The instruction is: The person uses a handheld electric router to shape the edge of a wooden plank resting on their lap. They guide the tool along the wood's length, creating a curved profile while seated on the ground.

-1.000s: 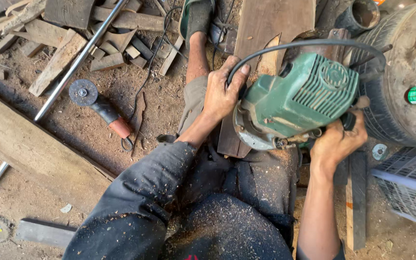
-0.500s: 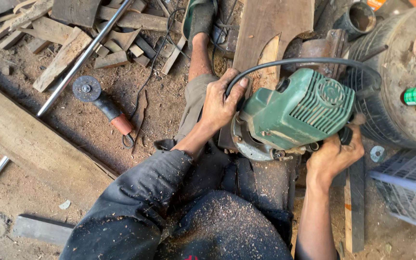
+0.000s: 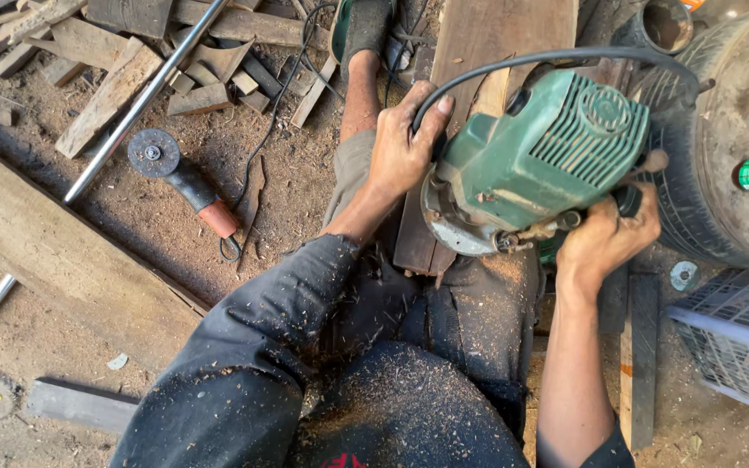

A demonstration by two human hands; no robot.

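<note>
We have the green router gripped two-handed, tilted on its side over the plank that runs out from our lap along the leg. Left hand is closed around the left side handle, thumb up near the black cord. Right hand is closed on the right knob, wrist bent, forearm coming straight up from below. Base plate faces back toward us, not flat on the wood, so this looks like the positioning step, not cutting. Next move, as we judge it: level the base onto the plank, keep the cord clear. Angle grinder lies on the floor to the left, a tyre and a basket to the right.
</note>
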